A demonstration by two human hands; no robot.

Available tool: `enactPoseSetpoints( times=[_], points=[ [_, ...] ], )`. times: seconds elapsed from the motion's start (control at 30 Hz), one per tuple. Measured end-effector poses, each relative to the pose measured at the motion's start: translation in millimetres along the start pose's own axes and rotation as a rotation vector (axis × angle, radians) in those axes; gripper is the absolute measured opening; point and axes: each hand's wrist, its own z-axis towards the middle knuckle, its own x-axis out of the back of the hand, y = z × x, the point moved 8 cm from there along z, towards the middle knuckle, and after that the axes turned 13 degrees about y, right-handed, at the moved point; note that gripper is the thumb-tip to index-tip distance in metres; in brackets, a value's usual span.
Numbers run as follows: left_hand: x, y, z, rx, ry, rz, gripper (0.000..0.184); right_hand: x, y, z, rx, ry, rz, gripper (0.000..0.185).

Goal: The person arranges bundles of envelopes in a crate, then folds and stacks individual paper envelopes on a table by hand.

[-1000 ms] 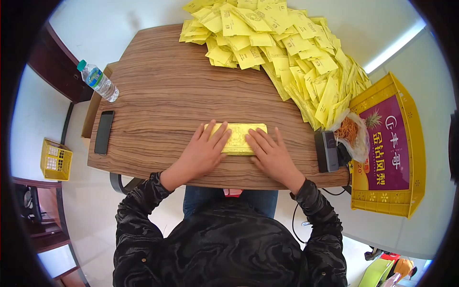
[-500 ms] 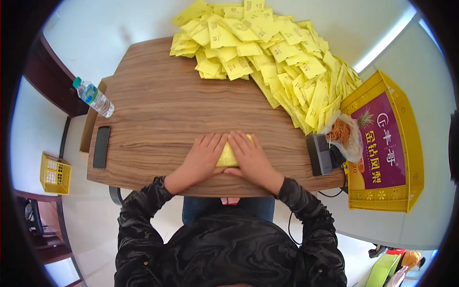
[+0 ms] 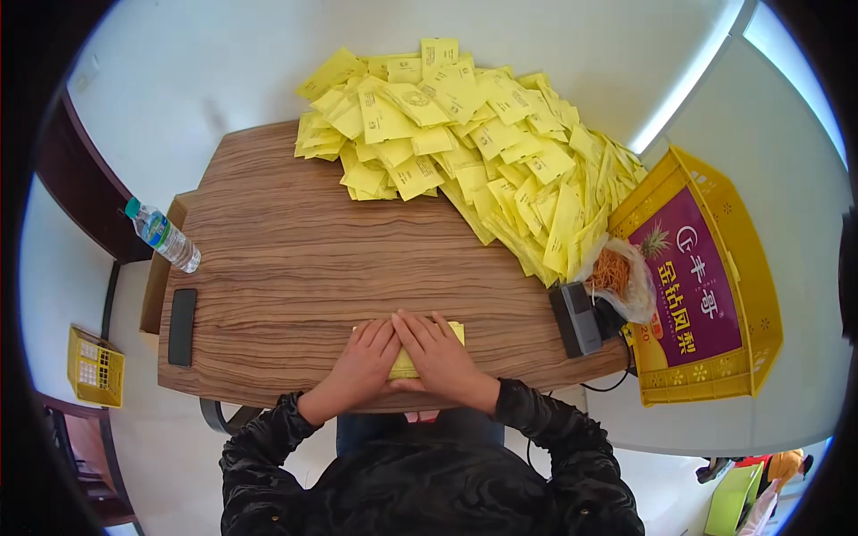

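Under both hands, near the table's front edge, lies a yellow packet [image 3: 405, 368], largely covered by them. My left hand [image 3: 365, 360] rests flat on its left part, fingers stretched out and pointing away from me. My right hand [image 3: 435, 357] lies over its right part with the fingers extended, their tips close to those of my left hand. Parts of the packet show between the hands and beyond the right fingers. Farther back, a large heap of printed yellow packets [image 3: 483, 143] covers the table's rear right.
The wooden table [image 3: 286, 259] bears a black phone [image 3: 181, 327] and a water bottle [image 3: 165, 237] at left. At right are a dark box-shaped device [image 3: 575, 319], a plastic bag of orange-brown bands [image 3: 617, 275] and a yellow crate [image 3: 715, 295]. Another yellow crate [image 3: 96, 366] is at far left.
The view has tilted, so the table appears lower. My hands have moved closer together over the packet, covering more of its middle than a second ago.
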Motion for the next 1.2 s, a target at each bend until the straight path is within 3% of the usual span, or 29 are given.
enactPoseSetpoints(
  times=[0.47, 0.6, 0.67, 0.7, 0.77, 0.93, 1.13, 1.2],
  points=[
    [4, 6, 4, 0.021, 0.005, -0.026, 0.088, 54, 40, -45, -0.067, -0.025, -0.23, 0.092],
    [4, 6, 4, 0.065, 0.005, 0.016, 0.091, 89, 65, -30, -0.239, 0.054, -0.085, 0.082],
    [1, 8, 4, 0.064, 0.003, 0.024, 0.091, 112, 83, -23, -0.229, 0.288, -0.23, 0.071],
    [-2, 9, 5, 0.066, 0.004, 0.034, 0.092, 117, 90, -18, -0.237, 0.293, -0.234, 0.071],
    [-5, 8, 6, 0.075, 0.009, 0.053, 0.093, 142, 111, -13, -0.367, 0.381, -0.625, 0.052],
    [0, 7, 8, 0.123, -0.035, 0.008, 0.094, 153, 160, -17, -0.592, 0.295, -0.932, 0.037],
    [17, 15, 10, 0.095, 0.047, 0.06, 0.091, 151, 177, -16, -0.447, 0.338, -1.045, 0.028],
    [19, 14, 8, 0.096, 0.044, 0.024, 0.088, 162, 163, -13, -0.367, 0.492, -0.95, 0.023]
  ],
)
